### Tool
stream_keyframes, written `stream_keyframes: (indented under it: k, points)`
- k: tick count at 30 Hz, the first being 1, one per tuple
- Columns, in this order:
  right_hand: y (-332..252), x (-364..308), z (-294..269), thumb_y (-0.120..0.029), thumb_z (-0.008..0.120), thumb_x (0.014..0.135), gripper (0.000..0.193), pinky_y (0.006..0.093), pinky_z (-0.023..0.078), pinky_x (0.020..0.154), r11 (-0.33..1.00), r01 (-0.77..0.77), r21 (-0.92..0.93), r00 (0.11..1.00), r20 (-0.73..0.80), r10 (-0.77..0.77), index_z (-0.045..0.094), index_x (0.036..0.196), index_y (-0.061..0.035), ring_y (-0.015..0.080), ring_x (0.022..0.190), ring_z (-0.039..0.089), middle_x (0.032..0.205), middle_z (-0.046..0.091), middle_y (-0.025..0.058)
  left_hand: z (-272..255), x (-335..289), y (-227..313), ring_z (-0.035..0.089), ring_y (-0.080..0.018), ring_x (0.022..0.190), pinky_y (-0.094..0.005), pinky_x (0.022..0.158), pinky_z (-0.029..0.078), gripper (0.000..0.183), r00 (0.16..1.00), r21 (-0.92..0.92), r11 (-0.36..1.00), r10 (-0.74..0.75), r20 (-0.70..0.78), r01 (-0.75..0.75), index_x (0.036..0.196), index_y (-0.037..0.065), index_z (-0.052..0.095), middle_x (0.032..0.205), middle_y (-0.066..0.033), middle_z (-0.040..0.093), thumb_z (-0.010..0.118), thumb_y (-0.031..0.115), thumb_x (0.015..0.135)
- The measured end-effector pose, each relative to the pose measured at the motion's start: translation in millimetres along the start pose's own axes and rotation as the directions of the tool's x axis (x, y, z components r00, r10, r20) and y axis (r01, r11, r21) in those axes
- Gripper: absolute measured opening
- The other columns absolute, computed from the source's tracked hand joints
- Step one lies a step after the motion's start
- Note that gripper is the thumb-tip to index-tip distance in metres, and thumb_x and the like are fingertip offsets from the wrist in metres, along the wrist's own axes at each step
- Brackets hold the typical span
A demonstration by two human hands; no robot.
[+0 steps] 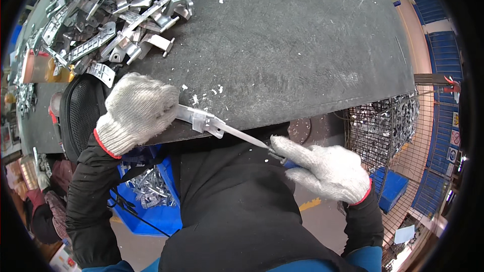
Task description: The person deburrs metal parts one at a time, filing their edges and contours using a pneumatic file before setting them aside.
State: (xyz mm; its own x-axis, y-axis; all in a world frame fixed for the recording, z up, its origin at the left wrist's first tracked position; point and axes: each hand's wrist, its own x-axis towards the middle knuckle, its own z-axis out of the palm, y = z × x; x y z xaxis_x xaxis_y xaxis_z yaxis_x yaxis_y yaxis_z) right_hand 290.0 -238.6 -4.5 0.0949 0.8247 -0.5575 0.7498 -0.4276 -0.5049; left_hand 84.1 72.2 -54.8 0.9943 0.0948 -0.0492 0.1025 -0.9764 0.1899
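Observation:
My left hand [142,112], in a white knit glove with a red cuff, is closed around one end of a silver cast metal part [200,120] at the table's front edge. My right hand [327,170], gloved the same way, grips the handle end of a narrow, light-grey file [246,137], its index finger stretched along the tool. The blade slants up to the left, and its far end meets the metal part. Most of the handle is hidden in my right hand.
A heap of similar metal parts [133,17] covers the far left of the dark tabletop [282,35]. White shavings lie near my left hand. Below the edge stands a blue bin [171,181] of parts. A wire-mesh cage [380,131] is at right; another person [50,206] is at far left.

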Motion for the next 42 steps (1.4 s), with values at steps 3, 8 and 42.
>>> stream_keyframes:
  k: [3,8,42]
  points:
    - [-6.1,9.7,-12.9,-0.040,0.062,0.102,0.060,0.0452,0.054,0.053,1.000,0.011,-0.022,1.000,0.012,-0.011,0.043,0.158,-0.0303,0.0331,0.059,0.069,0.072,0.066,0.0147,-1.7,5.5,-0.4,0.068,-0.0296,0.072,-0.0414,0.072,0.051,0.021,1.000,-0.003,1.000,-0.006,0.020,0.006,0.077,0.014,0.066,0.069,-0.0059,0.065,0.075,0.033,0.079]
    - [-16.8,17.1,-31.0,-0.036,0.066,0.098,0.063,0.0439,0.057,0.060,0.995,-0.027,-0.095,0.997,0.072,0.034,0.046,0.156,-0.0298,0.0332,0.066,0.071,0.076,0.069,0.0139,-4.1,8.8,-2.7,0.067,-0.0300,0.073,-0.0408,0.072,0.052,0.012,0.998,0.018,1.000,-0.019,0.060,0.018,0.077,0.013,0.066,0.072,-0.0067,0.065,0.072,0.023,0.077]
    - [-21.0,23.2,-21.4,-0.030,0.070,0.092,0.066,0.0407,0.061,0.076,0.995,-0.095,0.023,0.991,0.102,0.092,0.050,0.155,-0.0251,0.0298,0.088,0.076,0.101,0.078,0.0063,2.7,3.4,-4.6,0.067,-0.0351,0.082,-0.0440,0.079,0.053,0.013,0.996,-0.017,0.996,-0.091,0.017,0.091,0.088,0.007,0.070,0.083,-0.0120,0.068,0.070,0.018,0.081]
